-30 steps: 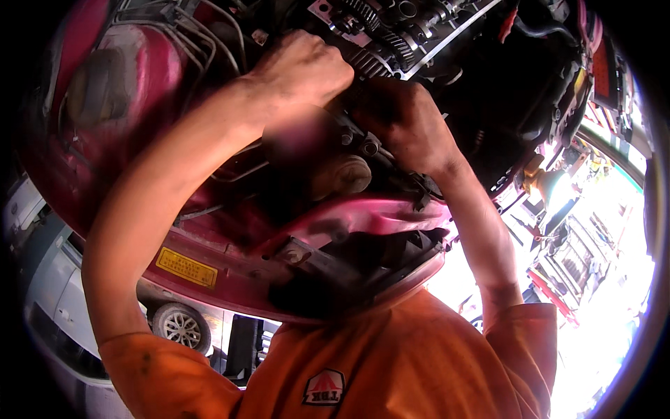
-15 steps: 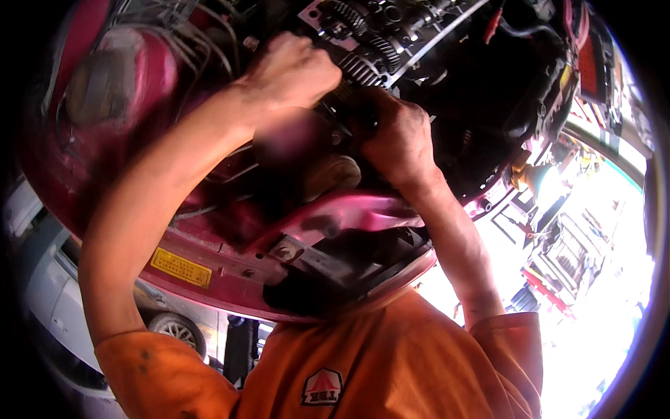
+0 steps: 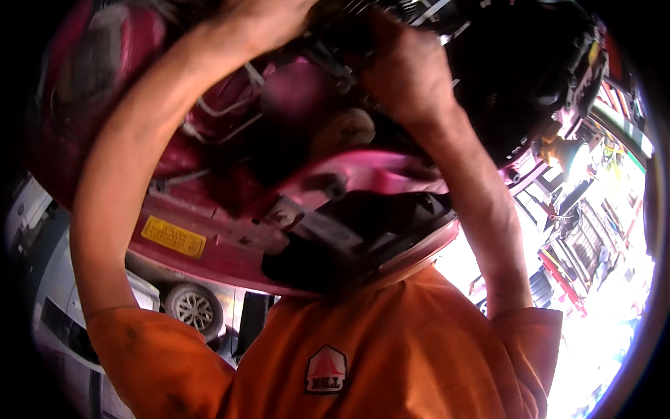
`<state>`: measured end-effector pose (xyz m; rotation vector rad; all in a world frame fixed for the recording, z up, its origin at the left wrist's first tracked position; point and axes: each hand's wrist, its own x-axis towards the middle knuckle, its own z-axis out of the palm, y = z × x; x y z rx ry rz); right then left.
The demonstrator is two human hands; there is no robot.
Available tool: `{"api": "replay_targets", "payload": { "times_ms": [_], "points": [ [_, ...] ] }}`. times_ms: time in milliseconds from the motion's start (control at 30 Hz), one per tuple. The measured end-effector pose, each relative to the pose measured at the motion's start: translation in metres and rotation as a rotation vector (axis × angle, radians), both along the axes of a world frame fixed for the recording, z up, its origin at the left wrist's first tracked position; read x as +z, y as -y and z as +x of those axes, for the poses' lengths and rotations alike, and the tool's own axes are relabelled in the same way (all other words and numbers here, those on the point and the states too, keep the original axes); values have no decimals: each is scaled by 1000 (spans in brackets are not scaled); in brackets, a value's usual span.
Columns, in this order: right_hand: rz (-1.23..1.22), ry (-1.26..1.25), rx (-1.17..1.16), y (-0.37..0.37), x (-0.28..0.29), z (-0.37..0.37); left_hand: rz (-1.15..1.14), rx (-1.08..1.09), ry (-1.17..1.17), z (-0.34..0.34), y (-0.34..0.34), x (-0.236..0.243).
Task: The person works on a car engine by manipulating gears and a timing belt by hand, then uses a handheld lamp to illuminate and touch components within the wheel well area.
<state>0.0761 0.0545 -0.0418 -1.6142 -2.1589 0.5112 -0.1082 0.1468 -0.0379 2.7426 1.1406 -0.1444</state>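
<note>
across the middle of your view, the red car body [image 3: 230,244] spreads widest, its front edge curving just before your chest. behind it on the left, a pale car [image 3: 61,290] shows beyond your left arm. your orange shirt [image 3: 391,335] fills the lower part, both sleeves ending above the elbows. at the top edge sits the engine [image 3: 422,12], partly cut off and blurred, with bright metal parts just beyond your right hand [image 3: 412,70]. a wheel [image 3: 194,309] with a spoked rim stands at lower left, between your left sleeve and the red front edge. your left hand [image 3: 283,19] is partly out of the picture at the top; your right hand is bent inward, fingers in shadow. dark parts show between the two, so their visible portions are apart; whether either is clamped on anything, you cannot tell. nearer you than the hands is a round tan part [image 3: 354,127]. smaller are the yellow label [image 3: 173,237] on the red body and the shirt's badge [image 3: 326,370].
</note>
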Motion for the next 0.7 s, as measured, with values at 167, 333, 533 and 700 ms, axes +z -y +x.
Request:
{"api": "replay_targets", "payload": {
  "times_ms": [167, 333, 533, 700],
  "points": [
    [-270, -154, -139, 1, 28, -10, 83, -64, 140, 6, -4, -16],
    [-154, 24, -166, 4, 39, -28, 131, -13, 374, -4, -3, -34],
    [4, -34, -176, 8, 0, -1, 198, -104, 540, 0, -2, -42],
    [-66, -105, -202, 10, 6, -6, 43, -74, 213, 2, 0, -16]
  ]
}}
